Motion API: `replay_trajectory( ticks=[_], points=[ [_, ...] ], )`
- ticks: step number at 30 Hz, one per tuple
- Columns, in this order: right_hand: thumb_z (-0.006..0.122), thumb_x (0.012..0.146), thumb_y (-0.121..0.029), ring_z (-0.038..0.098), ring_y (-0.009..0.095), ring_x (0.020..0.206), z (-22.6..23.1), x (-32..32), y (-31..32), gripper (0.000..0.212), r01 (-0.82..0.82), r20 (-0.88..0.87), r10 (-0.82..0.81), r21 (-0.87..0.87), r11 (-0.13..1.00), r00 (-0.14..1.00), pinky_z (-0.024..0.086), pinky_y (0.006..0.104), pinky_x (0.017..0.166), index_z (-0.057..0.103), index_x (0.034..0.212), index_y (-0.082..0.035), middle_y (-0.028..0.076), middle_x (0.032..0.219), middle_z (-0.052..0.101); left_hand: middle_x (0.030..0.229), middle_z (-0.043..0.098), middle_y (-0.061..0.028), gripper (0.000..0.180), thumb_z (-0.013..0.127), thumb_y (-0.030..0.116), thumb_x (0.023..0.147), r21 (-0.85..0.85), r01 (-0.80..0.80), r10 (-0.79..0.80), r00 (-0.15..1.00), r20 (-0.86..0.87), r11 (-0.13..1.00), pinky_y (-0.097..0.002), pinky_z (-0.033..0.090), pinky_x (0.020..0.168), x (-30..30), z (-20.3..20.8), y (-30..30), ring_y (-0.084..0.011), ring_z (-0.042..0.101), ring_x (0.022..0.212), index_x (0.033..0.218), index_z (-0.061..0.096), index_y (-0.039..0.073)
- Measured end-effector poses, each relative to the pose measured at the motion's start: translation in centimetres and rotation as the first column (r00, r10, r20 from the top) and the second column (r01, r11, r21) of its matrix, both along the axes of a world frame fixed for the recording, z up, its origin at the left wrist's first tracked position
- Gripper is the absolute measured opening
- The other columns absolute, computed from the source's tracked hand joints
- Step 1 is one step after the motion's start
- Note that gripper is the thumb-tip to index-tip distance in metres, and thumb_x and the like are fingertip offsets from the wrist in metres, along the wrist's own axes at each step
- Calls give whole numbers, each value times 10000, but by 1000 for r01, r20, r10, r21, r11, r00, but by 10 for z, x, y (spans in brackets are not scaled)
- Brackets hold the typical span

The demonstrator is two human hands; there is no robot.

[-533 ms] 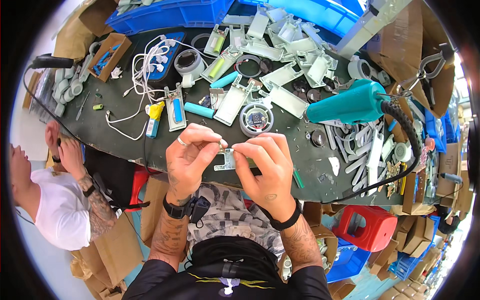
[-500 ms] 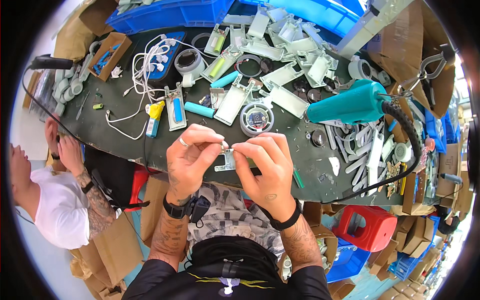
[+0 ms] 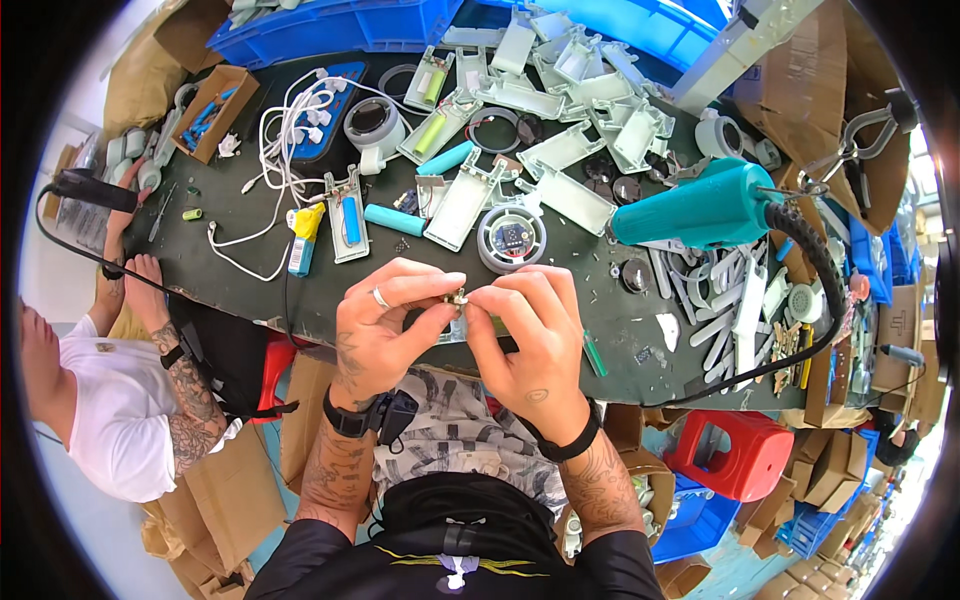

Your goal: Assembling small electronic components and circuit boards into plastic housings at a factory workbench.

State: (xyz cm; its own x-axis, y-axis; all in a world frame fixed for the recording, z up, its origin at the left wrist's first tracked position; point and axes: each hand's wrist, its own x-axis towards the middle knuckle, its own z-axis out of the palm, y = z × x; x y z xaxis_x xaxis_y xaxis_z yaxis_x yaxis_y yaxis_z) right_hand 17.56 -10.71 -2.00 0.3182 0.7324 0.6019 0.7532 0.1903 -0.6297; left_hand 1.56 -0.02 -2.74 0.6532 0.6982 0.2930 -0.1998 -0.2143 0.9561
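Above the near edge of the dark surface, both hands meet at chest height over a small metal part.

- Left hand: ring on one finger, watch at the wrist. Thumb and forefinger closed in a pinch on the part's left end.
- Right hand: dark band at the wrist. Fingertips closed on the part's right end, so the grip of each hand touches the same piece and the fingertips nearly meet.
- The part lies between the two grips, its long axis running roughly left to right, about level. Neither hand is clearly nearer; it sits at the midpoint. What kind of part it is cannot be told, being too small and mostly covered by fingers.
- Just beyond the hands: a round white disc with a dark centre. Toward the right edge, a teal heat gun with a black cord lies on its side. Along the far edge, white plastic housings are piled up; blue cylindrical cells lie left of centre.
- At the left edge, another person in a white shirt rests tattooed forearms on the surface.
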Motion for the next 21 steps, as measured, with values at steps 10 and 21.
replay_trajectory(
  ticks=[10, 21],
  points=[
    [809, 782, 24, 620, 329, 962, -1, -2, -1, 219, 24, 20, -24, -20, 1000, 1000, 530, 428, 806, 714, 960, -62, 75, 955, 668, 1122, 712, -138, 437, 741, -204, 841, 312, -50, 96, 986, -134, 949, -288, 586, 828, 0, 0, -2, -181, 692, 970, 1240, 766, -27],
    [806, 800, -31, 628, 311, 978, 1, 1, 4, 198, 38, 92, -36, -17, 999, 995, 499, 436, 818, 707, 968, -64, 64, 955, 630, 1067, 743, -118, 419, 769, -148, 843, 351, -140, 199, 970, -137, 926, -308, 596, 802, 7, 3, -5, -207, 729, 920, 1221, 789, 32]
  ],
)
